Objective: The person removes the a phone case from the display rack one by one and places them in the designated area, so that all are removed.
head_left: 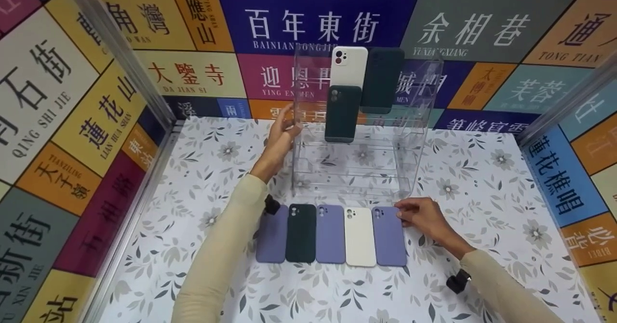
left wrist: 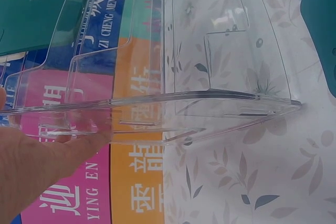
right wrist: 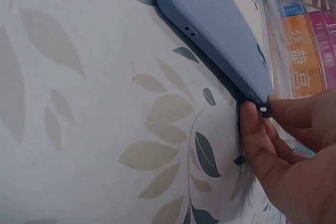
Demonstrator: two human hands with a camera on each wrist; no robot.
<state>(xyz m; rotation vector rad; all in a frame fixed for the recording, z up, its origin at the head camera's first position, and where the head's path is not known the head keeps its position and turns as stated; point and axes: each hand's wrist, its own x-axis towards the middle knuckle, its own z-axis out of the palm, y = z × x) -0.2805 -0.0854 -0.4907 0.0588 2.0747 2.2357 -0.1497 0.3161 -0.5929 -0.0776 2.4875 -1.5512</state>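
Note:
A row of phone cases lies on the table. From left they are purple (head_left: 271, 236), dark green (head_left: 301, 234), purple (head_left: 330, 235), white (head_left: 360, 237) and purple (head_left: 390, 237). My right hand (head_left: 426, 218) pinches the upper right corner of the rightmost purple phone case (right wrist: 210, 30) between thumb and fingers (right wrist: 257, 140). Behind the row stands a clear tiered display rack (head_left: 366, 178). My left hand (head_left: 282, 142) grips the edge of its left side panel (left wrist: 231, 98), some fingers hidden behind it. On the rack rest a white case (head_left: 349, 70) and two dark green cases (head_left: 343, 115).
The table has a white cloth (head_left: 482, 188) with grey leaves and flowers. Panels with coloured sign lettering (head_left: 313, 19) enclose it at the back and sides, with metal posts (head_left: 120, 58) at the corners. The rack's lower tiers stand close behind the row of cases.

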